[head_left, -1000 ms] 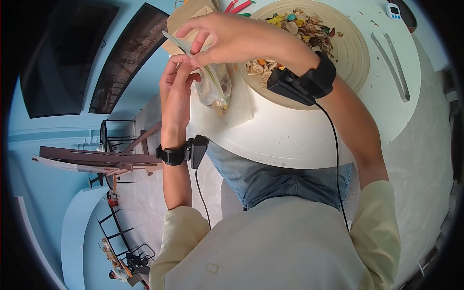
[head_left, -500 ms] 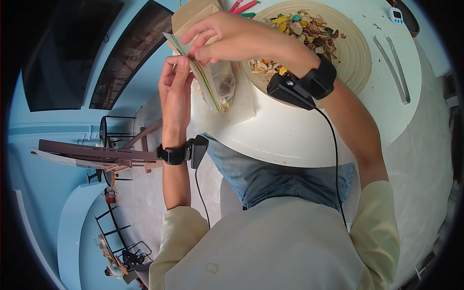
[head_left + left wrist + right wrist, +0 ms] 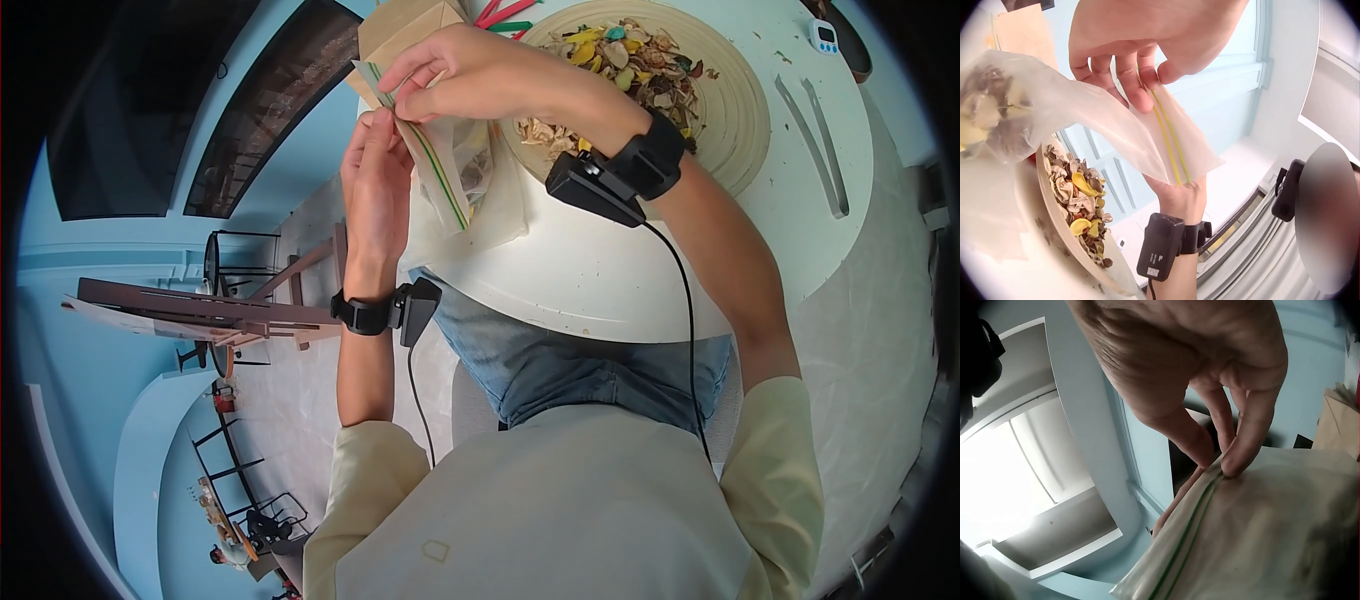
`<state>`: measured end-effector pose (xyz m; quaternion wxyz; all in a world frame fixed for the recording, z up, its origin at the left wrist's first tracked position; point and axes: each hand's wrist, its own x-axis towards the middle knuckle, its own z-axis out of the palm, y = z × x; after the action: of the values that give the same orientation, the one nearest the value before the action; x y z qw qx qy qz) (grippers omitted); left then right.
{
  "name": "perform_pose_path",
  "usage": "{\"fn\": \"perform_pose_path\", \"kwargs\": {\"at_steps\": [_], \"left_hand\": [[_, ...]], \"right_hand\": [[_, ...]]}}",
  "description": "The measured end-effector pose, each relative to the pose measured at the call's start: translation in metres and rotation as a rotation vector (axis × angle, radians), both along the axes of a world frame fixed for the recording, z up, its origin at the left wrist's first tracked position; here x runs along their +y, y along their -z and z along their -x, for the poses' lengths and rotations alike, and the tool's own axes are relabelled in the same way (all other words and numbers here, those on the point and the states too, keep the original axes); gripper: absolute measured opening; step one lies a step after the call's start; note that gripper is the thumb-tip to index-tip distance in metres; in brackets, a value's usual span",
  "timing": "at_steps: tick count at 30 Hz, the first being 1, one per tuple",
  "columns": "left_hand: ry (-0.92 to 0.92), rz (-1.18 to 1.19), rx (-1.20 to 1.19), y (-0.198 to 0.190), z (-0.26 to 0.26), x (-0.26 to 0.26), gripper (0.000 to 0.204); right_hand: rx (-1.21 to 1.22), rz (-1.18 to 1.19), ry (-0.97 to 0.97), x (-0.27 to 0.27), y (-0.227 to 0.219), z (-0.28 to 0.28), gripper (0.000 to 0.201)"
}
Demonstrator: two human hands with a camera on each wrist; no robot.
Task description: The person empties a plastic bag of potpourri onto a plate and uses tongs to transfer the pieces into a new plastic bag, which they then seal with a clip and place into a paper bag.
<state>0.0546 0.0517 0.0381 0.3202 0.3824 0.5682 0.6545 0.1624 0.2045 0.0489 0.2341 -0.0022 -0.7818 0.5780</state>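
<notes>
A clear zip bag (image 3: 437,165) with a green-lined seal holds dried pieces in its lower part, seen also as a cloudy bag (image 3: 1004,106) in the left wrist view. My left hand (image 3: 378,190) pinches the seal edge from below. Just above it, my right hand (image 3: 470,80) pinches the same edge between thumb and fingers. In the right wrist view the right hand (image 3: 1210,369) grips the strip beside two green lines. The two hands' fingertips are close together at the bag's mouth.
A round woven tray (image 3: 735,120) holds mixed dried pieces. Metal tongs (image 3: 822,150) and a small timer (image 3: 823,37) lie to its right. A brown paper bag (image 3: 405,28) stands behind the hands, near red and green clips (image 3: 510,14). A pale sheet (image 3: 508,215) lies under the zip bag.
The bag's seal has turned to face the head camera more. Both hands have shifted slightly, the left one a little to the right, and still pinch the edge.
</notes>
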Motion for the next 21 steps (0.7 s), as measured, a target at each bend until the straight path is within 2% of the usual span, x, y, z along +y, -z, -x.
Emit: {"fn": "perform_pose_path", "kwargs": {"at_steps": [2, 7, 14, 16, 21], "left_hand": [[-0.035, -0.021, 0.022, -0.001, -0.002, 0.0, 0.021], [0.005, -0.044, 0.009, -0.001, 0.001, 0.0, 0.019], [0.028, -0.032, 0.076, -0.003, 0.004, -0.001, 0.019], [0.016, -0.034, 0.079, -0.002, 0.004, -0.001, 0.018], [0.005, -0.051, 0.085, 0.0, 0.009, -0.002, 0.018]], "right_hand": [[0.01, 0.053, -0.038, -0.001, -0.002, -0.004, 0.049], [-0.02, -0.028, -0.02, -0.004, -0.005, -0.01, 0.057], [-0.02, -0.008, -0.078, -0.003, -0.004, -0.007, 0.054], [-0.035, 0.126, -0.204, 0.0, -0.001, -0.004, 0.053], [-0.017, 0.111, -0.202, 0.002, 0.003, -0.003, 0.054]]}}
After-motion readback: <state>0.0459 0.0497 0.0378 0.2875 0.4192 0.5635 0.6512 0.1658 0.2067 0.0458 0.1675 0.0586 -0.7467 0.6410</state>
